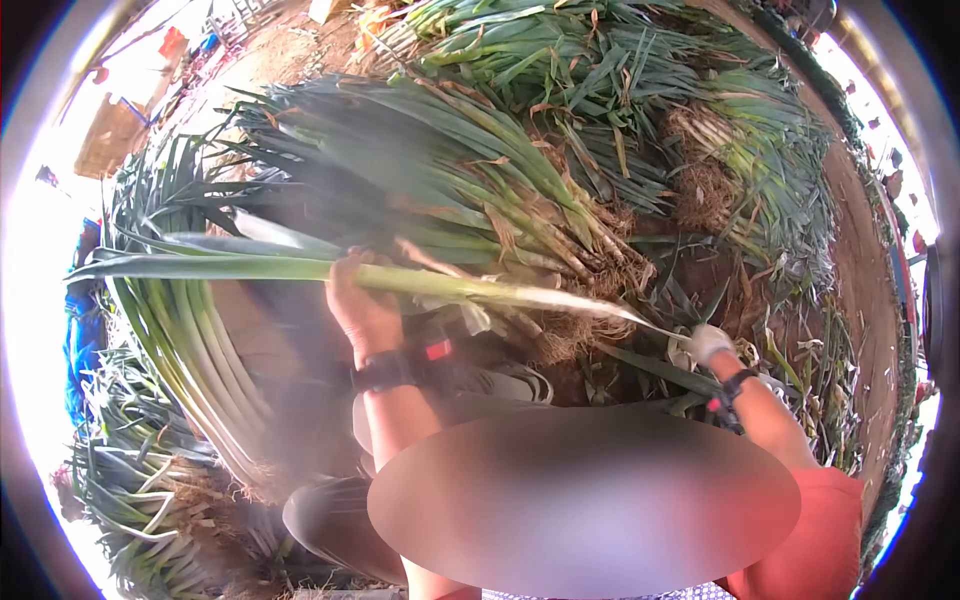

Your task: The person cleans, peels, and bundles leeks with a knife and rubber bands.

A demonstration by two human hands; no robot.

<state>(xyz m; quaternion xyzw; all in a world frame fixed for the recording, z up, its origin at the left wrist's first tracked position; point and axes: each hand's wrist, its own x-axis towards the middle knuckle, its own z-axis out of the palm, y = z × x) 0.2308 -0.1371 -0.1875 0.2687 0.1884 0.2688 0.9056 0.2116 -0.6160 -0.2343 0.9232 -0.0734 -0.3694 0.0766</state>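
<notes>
My left hand [365, 308] is closed around the stalk of a long leek [445, 285] held across the view. Its green leaves point left and its pale lower end points right. At that end a thin, pale strip of outer leaf [655, 325] stretches to my right hand [710, 345]. The right hand wears a whitish glove, and its fingers are pinched on the strip. Just behind the held leek lies a pile of untrimmed leeks [520, 195] with brown roots. Cleaned leeks with white stalks [210, 360] lie in a bundle to the left.
More leeks with roots [720, 160] are heaped at the back right. Another group of leeks [150, 490] lies at the lower left. Stripped leaves and scraps [800, 400] litter the ground at right. My shoe [520, 383] and knee [320, 520] are close below the work. Bare soil [865, 290] borders the right.
</notes>
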